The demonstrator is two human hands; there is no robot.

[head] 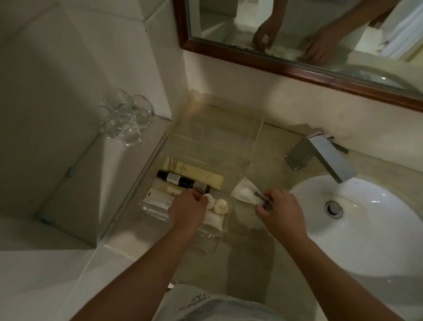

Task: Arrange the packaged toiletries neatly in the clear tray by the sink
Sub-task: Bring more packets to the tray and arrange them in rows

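A clear tray [155, 210] sits on the counter left of the sink. In it lie a cream box [195, 172], a dark bottle [180, 180], a white sachet [158, 198], two round white wrapped items [221, 206] and a white packet [214, 220]. My left hand [187, 211] is over the tray with its fingers curled beside the dark bottle's cap; what it grips is hidden. My right hand [279, 212] is just right of the tray, pinching a clear plastic packet [244, 192] with a dark-tipped item inside.
A taller clear acrylic box [256, 138] stands behind the tray against the wall. Upturned drinking glasses [125, 119] sit on a ledge at the left. A chrome tap [324, 153] overhangs the white basin [372, 228]. A framed mirror [306, 72] hangs above.
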